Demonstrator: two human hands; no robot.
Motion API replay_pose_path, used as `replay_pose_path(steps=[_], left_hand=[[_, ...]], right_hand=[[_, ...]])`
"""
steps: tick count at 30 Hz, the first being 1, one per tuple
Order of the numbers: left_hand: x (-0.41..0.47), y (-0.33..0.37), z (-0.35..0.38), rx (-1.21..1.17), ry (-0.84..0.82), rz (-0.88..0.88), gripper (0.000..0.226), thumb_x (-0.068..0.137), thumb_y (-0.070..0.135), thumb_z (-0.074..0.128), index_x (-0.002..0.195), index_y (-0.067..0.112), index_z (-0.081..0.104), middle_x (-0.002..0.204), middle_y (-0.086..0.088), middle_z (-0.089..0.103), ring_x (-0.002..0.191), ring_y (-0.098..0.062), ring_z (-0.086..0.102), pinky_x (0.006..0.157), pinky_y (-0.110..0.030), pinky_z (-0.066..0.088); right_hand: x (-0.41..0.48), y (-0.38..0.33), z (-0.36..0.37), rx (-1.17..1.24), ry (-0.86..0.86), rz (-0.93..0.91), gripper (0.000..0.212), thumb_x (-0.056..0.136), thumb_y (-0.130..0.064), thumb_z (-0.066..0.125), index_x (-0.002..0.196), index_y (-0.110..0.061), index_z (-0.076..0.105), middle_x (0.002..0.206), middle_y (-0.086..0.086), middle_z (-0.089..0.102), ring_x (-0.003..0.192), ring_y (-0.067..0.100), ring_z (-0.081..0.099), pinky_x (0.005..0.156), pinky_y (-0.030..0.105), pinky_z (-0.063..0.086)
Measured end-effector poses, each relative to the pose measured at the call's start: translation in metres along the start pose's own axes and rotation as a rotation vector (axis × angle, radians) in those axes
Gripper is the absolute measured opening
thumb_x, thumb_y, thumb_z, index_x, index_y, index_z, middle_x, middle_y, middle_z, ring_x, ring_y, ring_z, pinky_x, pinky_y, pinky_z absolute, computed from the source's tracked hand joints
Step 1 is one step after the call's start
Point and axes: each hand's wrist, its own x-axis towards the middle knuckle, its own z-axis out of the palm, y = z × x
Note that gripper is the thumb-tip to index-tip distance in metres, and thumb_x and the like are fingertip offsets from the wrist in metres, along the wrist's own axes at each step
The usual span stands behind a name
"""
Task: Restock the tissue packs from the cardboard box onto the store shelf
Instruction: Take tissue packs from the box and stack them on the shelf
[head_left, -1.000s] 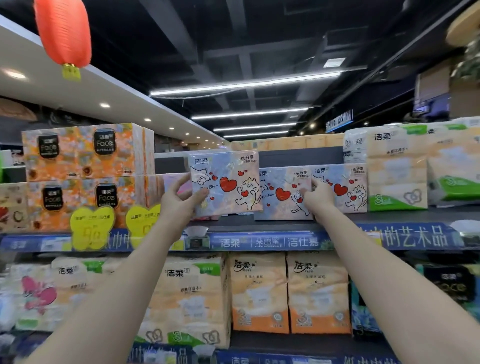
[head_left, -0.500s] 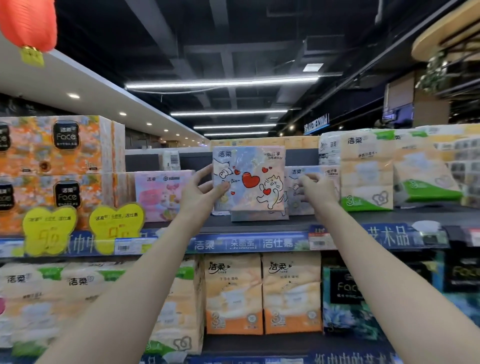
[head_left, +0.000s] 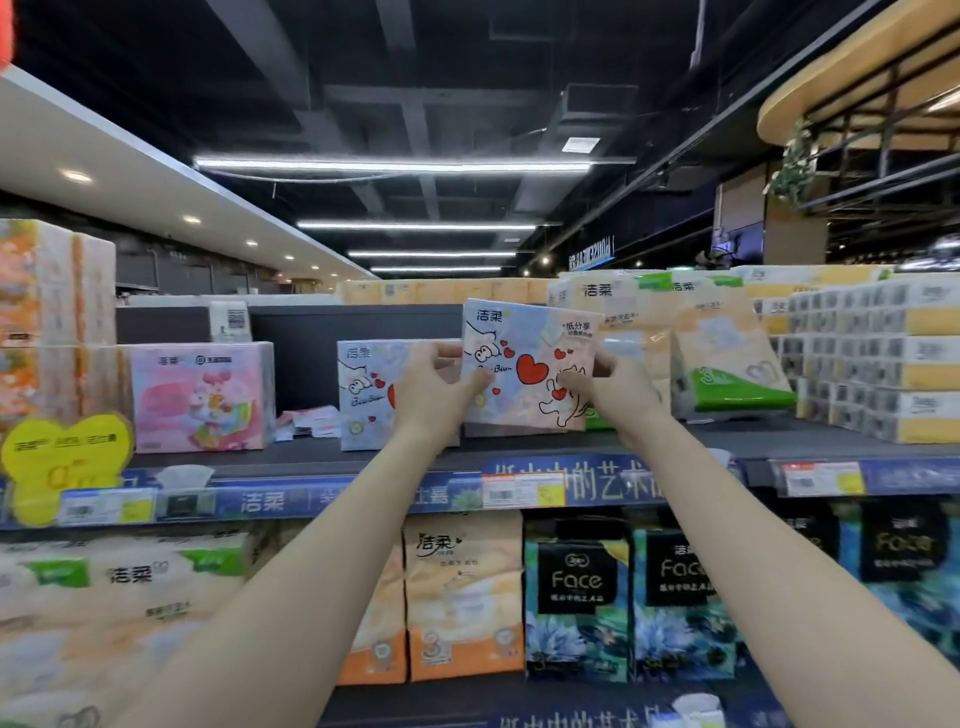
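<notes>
I hold a tissue pack, printed with red hearts and cartoon cats, raised above the top shelf. My left hand grips its left edge and my right hand grips its right edge. A second pack of the same print stands on the shelf just left of it, partly hidden by my left hand. Another pack sits under the held one, mostly hidden. The cardboard box is out of view.
A pink pack stands further left with loose paper slips beside it. Green-and-orange packs and stacked grey-yellow packs fill the right. Orange boxes stand far left. The lower shelf holds orange packs and dark Face packs.
The held pack has shifted right along the shelf and my right hand has taken hold of its right edge. The view has panned right.
</notes>
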Motion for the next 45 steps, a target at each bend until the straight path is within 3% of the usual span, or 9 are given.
replay_pose_path(steps=[4,7,11,16,28,34,38,42,45], left_hand=[[-0.002,0.000,0.019,0.226,0.020,-0.007,0.033,0.083,0.040,0.082,0.109,0.027,0.066,0.102,0.007,0.063,0.096,-0.015,0.060,0.080,-0.033,0.047],[0.002,-0.010,0.026,0.341,0.012,-0.066,0.029,0.086,0.038,0.078,0.108,0.021,0.069,0.105,0.001,0.068,0.098,-0.022,0.062,0.082,-0.036,0.052],[0.006,-0.023,0.028,0.502,-0.010,-0.087,0.030,0.091,0.030,0.071,0.119,0.019,0.070,0.120,-0.011,0.067,0.114,-0.031,0.058,0.085,-0.036,0.046],[0.007,-0.019,0.033,0.543,0.015,-0.090,0.030,0.094,0.025,0.070,0.123,0.018,0.068,0.122,-0.005,0.067,0.118,-0.029,0.058,0.078,-0.034,0.042],[0.014,-0.023,0.030,0.579,0.064,-0.235,0.034,0.087,0.049,0.077,0.103,0.022,0.066,0.110,-0.004,0.066,0.091,-0.022,0.055,0.085,-0.040,0.054],[0.000,-0.021,0.025,0.625,0.041,-0.153,0.037,0.089,0.047,0.074,0.113,0.020,0.066,0.110,-0.001,0.066,0.107,-0.027,0.063,0.087,-0.042,0.054],[-0.013,-0.017,0.020,0.634,0.060,-0.097,0.033,0.095,0.044,0.068,0.120,0.023,0.063,0.116,-0.001,0.070,0.105,-0.027,0.065,0.084,-0.041,0.055],[-0.031,-0.005,0.017,0.641,0.097,0.008,0.027,0.099,0.037,0.061,0.121,0.022,0.063,0.116,-0.002,0.069,0.099,-0.024,0.064,0.079,-0.040,0.055],[-0.048,0.005,0.017,0.739,0.055,0.108,0.033,0.100,0.037,0.058,0.128,0.021,0.063,0.121,-0.002,0.069,0.106,-0.024,0.065,0.082,-0.040,0.055]], right_hand=[[0.015,0.016,-0.006,-0.094,0.029,0.051,0.023,0.085,-0.005,0.080,0.094,-0.026,0.073,0.102,0.000,0.078,0.098,0.023,0.074,0.087,0.044,0.062],[0.020,0.022,0.000,-0.159,-0.004,0.101,0.024,0.084,-0.006,0.081,0.104,-0.019,0.074,0.105,0.003,0.077,0.099,0.024,0.073,0.086,0.042,0.062],[0.025,0.029,0.010,-0.237,0.006,0.115,0.035,0.081,-0.012,0.083,0.114,-0.018,0.073,0.109,0.004,0.077,0.099,0.024,0.073,0.089,0.046,0.062],[0.030,0.036,0.013,-0.265,0.047,0.109,0.034,0.082,-0.016,0.082,0.115,-0.021,0.074,0.111,0.003,0.077,0.101,0.024,0.072,0.090,0.046,0.061],[0.026,0.031,0.012,-0.350,0.045,0.119,0.045,0.081,-0.026,0.082,0.125,-0.025,0.071,0.114,0.000,0.077,0.103,0.023,0.071,0.092,0.044,0.060],[0.019,0.027,0.006,-0.457,0.009,0.120,0.040,0.082,-0.034,0.079,0.119,-0.021,0.071,0.112,0.002,0.076,0.108,0.026,0.070,0.093,0.045,0.059],[0.004,0.020,-0.002,-0.563,0.011,0.079,0.036,0.091,-0.030,0.072,0.122,-0.013,0.068,0.118,0.008,0.072,0.113,0.030,0.065,0.087,0.033,0.051],[-0.012,0.018,-0.007,-0.654,-0.005,0.007,0.026,0.093,-0.031,0.067,0.114,-0.018,0.069,0.110,0.006,0.074,0.102,0.030,0.067,0.082,0.036,0.056],[-0.029,0.015,-0.010,-0.718,-0.073,-0.057,0.034,0.096,-0.028,0.062,0.128,-0.021,0.066,0.120,0.004,0.073,0.109,0.029,0.066,0.086,0.036,0.055]])
